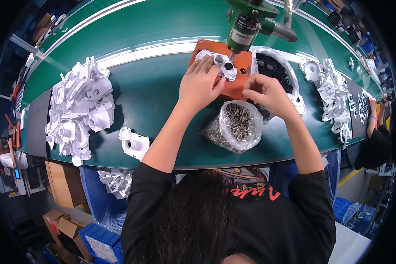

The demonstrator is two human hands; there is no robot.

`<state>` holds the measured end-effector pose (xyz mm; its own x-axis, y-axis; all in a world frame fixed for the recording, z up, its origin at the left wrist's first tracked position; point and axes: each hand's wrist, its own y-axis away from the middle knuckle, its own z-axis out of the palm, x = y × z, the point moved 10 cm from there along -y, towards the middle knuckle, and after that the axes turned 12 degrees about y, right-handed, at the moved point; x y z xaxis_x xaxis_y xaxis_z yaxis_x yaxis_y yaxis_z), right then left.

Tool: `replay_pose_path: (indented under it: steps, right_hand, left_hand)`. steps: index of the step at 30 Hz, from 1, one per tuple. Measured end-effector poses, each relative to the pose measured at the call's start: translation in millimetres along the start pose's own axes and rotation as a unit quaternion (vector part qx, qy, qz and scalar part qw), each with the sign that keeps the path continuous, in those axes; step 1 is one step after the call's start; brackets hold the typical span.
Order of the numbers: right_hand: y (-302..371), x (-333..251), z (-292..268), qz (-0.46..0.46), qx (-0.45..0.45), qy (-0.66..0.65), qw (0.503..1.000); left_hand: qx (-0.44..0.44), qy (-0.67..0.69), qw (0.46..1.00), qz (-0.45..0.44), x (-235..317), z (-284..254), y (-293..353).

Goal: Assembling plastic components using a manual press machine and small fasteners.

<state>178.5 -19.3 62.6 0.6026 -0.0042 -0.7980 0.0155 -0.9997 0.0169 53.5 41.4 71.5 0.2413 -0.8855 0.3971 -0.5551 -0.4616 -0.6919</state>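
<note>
A white plastic housing (pixel 219 60) with a round opening and a black round piece (pixel 228 66) lies on an orange fixture plate (pixel 198 45). My left hand (pixel 199 84) grips this housing from its left side, fingers across the top and thumb at the near edge. Just above it comes down the thin bit (pixel 232 56) of a green machine head (pixel 242 31). My right hand (pixel 268 94) is beside the plate's right edge, thumb and fingertips pinched together; whatever is between them is too small to name. Below it stands a clear plastic bag of screws (pixel 238 125).
A bag of black parts (pixel 273 66) stands right of the plate. White housings are heaped at left (pixel 81 110) and right (pixel 330 94), with a single white housing (pixel 134 143) near the front edge. A person's arm (pixel 372 115) rests at the far right.
</note>
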Motion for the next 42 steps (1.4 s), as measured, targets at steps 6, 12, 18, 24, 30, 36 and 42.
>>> replay_pose_path:
  steps: [6, 12, 18, 24, 30, 36, 42]
  right_hand:
    - [-13.0, 2.3, -14.3, -0.059, 0.055, 0.108, 0.991]
    - [-23.3, 17.1, -7.6, -0.061, 0.064, 0.112, 0.99]
    - [-28.9, 31.5, -13.1, -0.009, 0.1, 0.063, 0.993]
    - [-30.5, 45.8, -17.2, 0.017, 0.139, -0.026, 0.99]
    - [-25.1, 42.2, -19.0, -0.006, 0.161, -0.042, 0.986]
    - [-22.8, 44.2, -8.5, 0.035, 0.104, -0.067, 0.992]
    - [-23.4, 40.4, -5.9, 0.01, 0.106, -0.024, 0.994]
  left_hand:
    - [0.004, 0.007, 1.0, 0.002, -0.5, -1.1, 0.3]
    - [0.0, 0.01, 1.0, -0.004, -0.7, -0.6, -0.2]
    - [0.003, 0.008, 1.0, -0.001, -0.5, -1.8, 0.1]
    - [0.006, 0.005, 1.0, 0.004, 0.2, -1.7, -0.5]
    - [0.004, 0.003, 1.0, 0.006, -0.4, -0.3, -0.2]
    - [-0.002, 0.001, 1.0, 0.002, -1.0, 0.1, 0.4]
    - [-0.003, 0.011, 1.0, -0.009, -2.6, 0.4, 0.3]
